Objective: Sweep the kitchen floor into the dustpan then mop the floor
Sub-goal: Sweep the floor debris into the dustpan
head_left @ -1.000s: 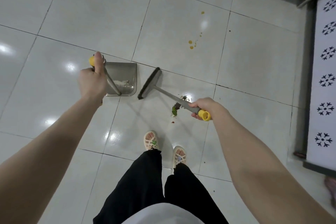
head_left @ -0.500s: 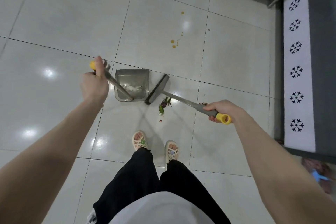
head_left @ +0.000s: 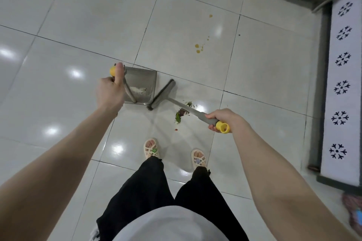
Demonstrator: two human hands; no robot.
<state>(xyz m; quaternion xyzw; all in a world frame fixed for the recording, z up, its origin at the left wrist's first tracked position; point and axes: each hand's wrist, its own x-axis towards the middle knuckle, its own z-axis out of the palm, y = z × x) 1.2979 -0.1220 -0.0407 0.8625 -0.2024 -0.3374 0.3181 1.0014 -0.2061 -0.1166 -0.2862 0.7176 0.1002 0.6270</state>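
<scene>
Head cam: left hand is wrapped around the dustpan handle, pan sitting on the white tile floor with pale bits inside. Right hand grips the broom handle, bristles right at the pan's mouth. Green scraps lie behind the brush, orange drips further off.

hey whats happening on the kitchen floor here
A person is sweeping up. Their left hand holds the dustpan by its long handle, and it already has some pale debris in it. Their right hand holds the broom, its head right beside the dustpan. A small pile of green and red scraps still lies on the floor under the broom handle, and orange drips further off haven't been mopped yet.
</scene>
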